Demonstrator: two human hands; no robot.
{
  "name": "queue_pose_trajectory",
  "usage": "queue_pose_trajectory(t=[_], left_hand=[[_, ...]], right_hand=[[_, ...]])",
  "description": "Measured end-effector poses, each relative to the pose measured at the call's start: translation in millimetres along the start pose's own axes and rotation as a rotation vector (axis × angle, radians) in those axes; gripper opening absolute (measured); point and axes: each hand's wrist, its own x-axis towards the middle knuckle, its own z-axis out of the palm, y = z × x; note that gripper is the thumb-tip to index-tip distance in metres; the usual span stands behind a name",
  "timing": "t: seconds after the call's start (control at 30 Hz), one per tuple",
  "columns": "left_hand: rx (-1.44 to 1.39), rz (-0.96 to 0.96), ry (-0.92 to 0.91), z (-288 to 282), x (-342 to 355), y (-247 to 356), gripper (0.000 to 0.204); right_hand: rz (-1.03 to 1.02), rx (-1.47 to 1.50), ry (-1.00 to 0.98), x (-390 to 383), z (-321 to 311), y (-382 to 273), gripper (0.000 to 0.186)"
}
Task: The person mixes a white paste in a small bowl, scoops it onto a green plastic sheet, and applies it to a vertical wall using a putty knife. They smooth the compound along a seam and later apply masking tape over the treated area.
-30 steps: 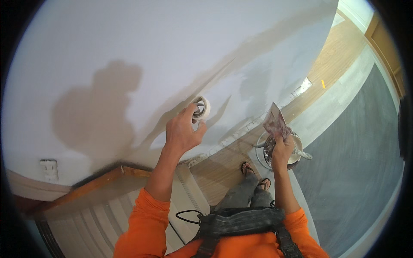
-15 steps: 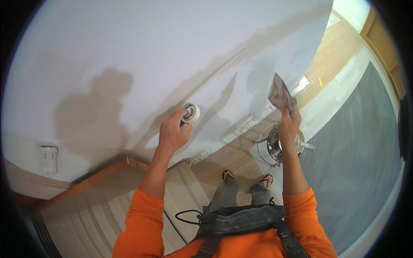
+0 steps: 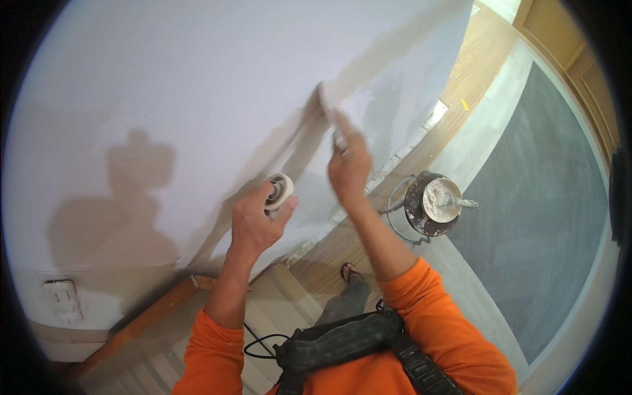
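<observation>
In my left hand is a roll of white tape, gripped close to the wall with my thumb and fingers around its ring. My right hand is closed on a thin flat scraper, slightly blurred, whose blade reaches up to the white wall. Beside the blade, a darker damp-looking band runs diagonally along the wall, with grey patches below it. Whether the blade presses on the surface I cannot tell.
Right of me, a round pot of pale paste with a coated tool in it stands on a paint-spattered stool. A grey panel covers the floor beyond. Lower left are a wall socket, wooden trim and ribbed steps.
My right hand has swung left with the scraper, from above the stool to the wall's damp band. My left hand has shifted slightly left and down with the tape, and the view has turned.
</observation>
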Motion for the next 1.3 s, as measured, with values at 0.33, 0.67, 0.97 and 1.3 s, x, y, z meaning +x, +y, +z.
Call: queue_pose_trajectory(t=[0.33,0.67,0.97,1.3], left_hand=[[0.012,-0.102,0.018,-31.9,-27.4,-10.2,0.019],[0.093,0.004,0.037,-43.1,-73.3,-38.1,0.024],[0.185,-0.107,0.02,-52.8,-81.4,-35.7,0.03],[0.032,-0.285,0.04,-65.0,-116.8,-63.2,0.029]], right_hand=[[0.108,-0.114,0.159,123.0,-63.1,75.9,0.024],[0.157,-0.144,-0.005,55.7,-20.4,27.4,0.035],[0.161,0.191,-0.17,-79.0,-1.4,-36.5,0.041],[0.128,-0.018,0.106,34.3,-17.6,-3.3,0.028]])
